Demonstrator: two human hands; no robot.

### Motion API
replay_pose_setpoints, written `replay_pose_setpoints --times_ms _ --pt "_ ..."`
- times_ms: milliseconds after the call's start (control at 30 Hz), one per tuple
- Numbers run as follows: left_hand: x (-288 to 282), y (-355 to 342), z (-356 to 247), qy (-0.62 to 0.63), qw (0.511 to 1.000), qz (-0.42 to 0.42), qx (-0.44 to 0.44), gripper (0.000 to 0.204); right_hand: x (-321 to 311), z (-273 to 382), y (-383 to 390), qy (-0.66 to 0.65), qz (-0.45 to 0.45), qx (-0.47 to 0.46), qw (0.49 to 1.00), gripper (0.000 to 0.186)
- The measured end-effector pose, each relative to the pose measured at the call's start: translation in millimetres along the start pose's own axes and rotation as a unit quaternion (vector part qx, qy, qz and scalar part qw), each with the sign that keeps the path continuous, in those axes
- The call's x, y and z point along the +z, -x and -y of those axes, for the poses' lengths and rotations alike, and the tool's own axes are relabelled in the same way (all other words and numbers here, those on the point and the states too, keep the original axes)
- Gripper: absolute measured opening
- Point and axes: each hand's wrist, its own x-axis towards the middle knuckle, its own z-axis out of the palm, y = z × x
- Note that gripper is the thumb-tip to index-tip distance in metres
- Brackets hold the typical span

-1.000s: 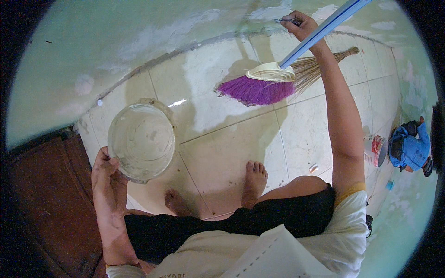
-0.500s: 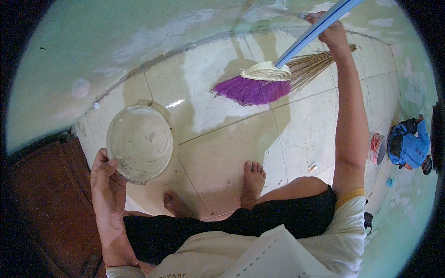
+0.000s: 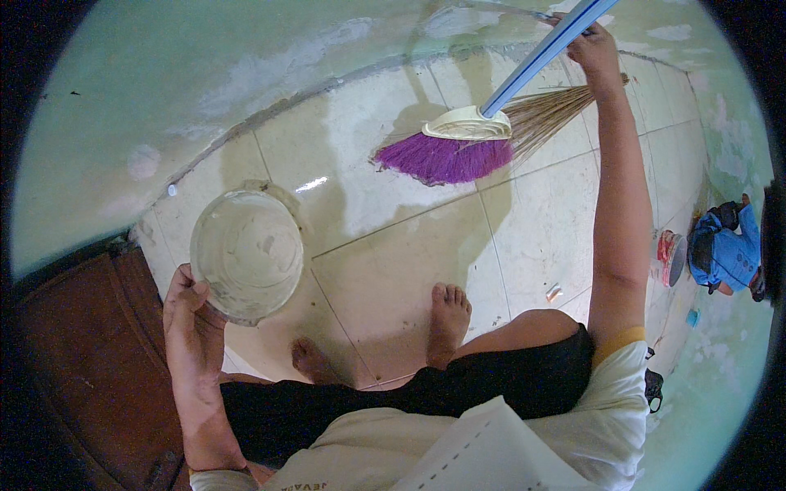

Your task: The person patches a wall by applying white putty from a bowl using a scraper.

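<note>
My left hand (image 3: pixel 190 315) grips the near-left rim of a round, pale plastic tub (image 3: pixel 214 225), thumb over the edge. Whitish paste smears its inside, and the tub is tipped so the inside faces me. Stretched far forward, my right hand (image 3: pixel 596 56) is closed on a thin, flat-bladed tool like a putty knife (image 3: pixel 524 11), its blade at the green wall (image 3: pixel 303 49). Part of that hand is hidden by the blue handle of a broom (image 3: pixel 446 159) with purple bristles, which crosses in front of it.
Behind the purple broom a stick broom (image 3: pixel 548 119) lies on the tiled floor (image 3: pixel 393 262). A brown panel-like piece (image 3: pixel 90 360) stands at the left. At right are a red-marked bucket (image 3: pixel 670 258) and a person in blue (image 3: pixel 725 250). My bare feet (image 3: pixel 448 319) are on the tiles.
My right hand has shifted slightly right, and more of the thin blade now shows along the wall. The tub in my left hand has barely moved.
</note>
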Motion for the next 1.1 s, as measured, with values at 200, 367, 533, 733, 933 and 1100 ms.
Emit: replay_pose_setpoints --times_ms 200,367,533,733,933,1100 --pt "10.2 -0.5 -3.4 0.026 1.000 -0.005 0.010 0.019 -5.4 34.0 17.9 0.071 -0.034 0.045 0.996 0.029" --pt "12.8 1.7 -1.7 0.021 0.999 -0.023 0.012 0.019 12.7 5.9 7.1 0.024 0.061 0.009 0.998 0.027" --pt "10.3 4.2 -1.3 0.018 0.999 -0.034 0.002 0.019 3.1 11.3 6.4 0.020 -0.037 0.006 0.999 0.024" --pt "20.3 2.5 -3.5 0.011 0.999 -0.029 0.012 0.020 -35.3 27.2 15.4 0.137 -0.031 -0.022 0.990 0.030" --pt "11.7 5.9 -2.1 0.006 1.000 -0.013 0.012 0.021 22.6 -7.4 17.9 0.351 0.080 -0.117 0.926 0.027" --pt "12.3 6.5 -4.1 0.017 1.000 -0.012 0.013 0.021 59.4 -41.2 16.9 0.307 0.119 -0.066 0.942 0.023"
